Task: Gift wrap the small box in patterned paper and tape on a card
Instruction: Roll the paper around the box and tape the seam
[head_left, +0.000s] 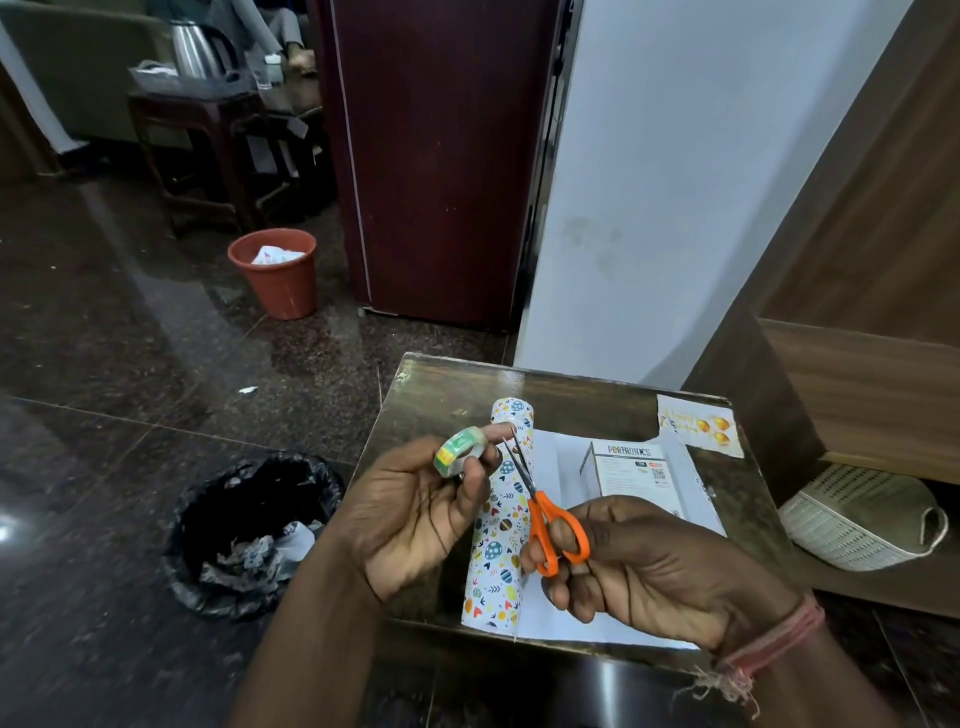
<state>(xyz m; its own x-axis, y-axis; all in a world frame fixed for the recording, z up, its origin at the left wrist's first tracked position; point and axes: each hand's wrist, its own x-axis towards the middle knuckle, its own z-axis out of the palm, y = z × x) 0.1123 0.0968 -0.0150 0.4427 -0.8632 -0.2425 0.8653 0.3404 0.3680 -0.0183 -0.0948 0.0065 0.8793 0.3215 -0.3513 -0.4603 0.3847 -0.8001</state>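
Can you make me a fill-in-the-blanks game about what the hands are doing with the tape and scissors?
1. The left hand holds a roll of ____.
2. The scissors in the right hand have ____ handles.
3. The box sits on the ____ side of the wrapping paper.
4. The card lies at the table's far ____ corner.

Missing words: tape; orange; white; right

Dim indoor light. Glare on floor (10, 525) at 9 o'clock. Wide-angle bending at edges. Soft blur at 11 o'clock background.
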